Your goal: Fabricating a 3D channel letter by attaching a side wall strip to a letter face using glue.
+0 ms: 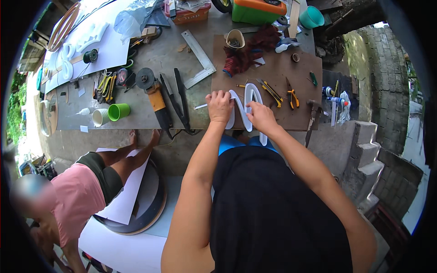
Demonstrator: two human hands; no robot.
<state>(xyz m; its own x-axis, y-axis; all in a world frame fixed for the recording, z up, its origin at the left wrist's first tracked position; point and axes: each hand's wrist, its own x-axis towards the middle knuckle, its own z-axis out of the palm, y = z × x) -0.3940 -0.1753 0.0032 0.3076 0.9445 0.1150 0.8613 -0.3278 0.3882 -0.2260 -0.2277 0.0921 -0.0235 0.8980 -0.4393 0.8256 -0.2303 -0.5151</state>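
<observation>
A white letter-shaped piece (241, 110) with raised strip walls and slanted, looping limbs lies at the table's near edge, its right limb reaching past the edge. My left hand (219, 107) is closed around its left side, fingers curled over the wall. A thin white strip end (200, 106) sticks out to the left of that hand. My right hand (261, 117) pinches the middle of the piece with thumb and fingertips. Just beyond lie yellow-handled pliers (272, 93) and orange-handled pliers (292, 98). The inner faces under my fingers are hidden.
An angle grinder (156, 98), black tongs-like tool (181, 102) and metal square (199, 59) lie left. A hammer (313, 119) hangs over the right edge. Red gloves (255, 50) and a green cup (119, 112) are on the table. Another person (79, 195) bends at lower left.
</observation>
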